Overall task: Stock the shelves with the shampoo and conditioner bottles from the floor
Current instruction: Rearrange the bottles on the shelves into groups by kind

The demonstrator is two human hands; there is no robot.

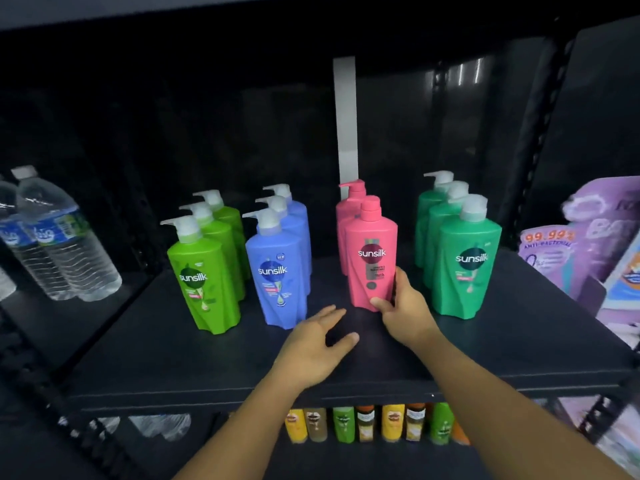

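While the front pink bottle [372, 258] stood upright on the dark shelf [207, 368], the right hand [403, 306] gripped its lower right edge, thumb across the front near the base and fingers curled round the side. A second pink bottle [349, 206] stood directly behind it. The left hand [313, 344] was just left of the front pink bottle's base and nearer the camera, fingers spread and relaxed, holding nothing; whether it touched the shelf could not be told. Left of the front pink bottle ran a row of three blue bottles [277, 271], and farther left three light-green bottles [204, 282]; to its right stood three dark-green bottles [467, 268]. Well to its left were clear water bottles [65, 244], well to its right purple pouches [595, 237], and below it, on a lower level, a line of small bottles [367, 424]. Behind it a white strip [345, 126] rose up the dark back.
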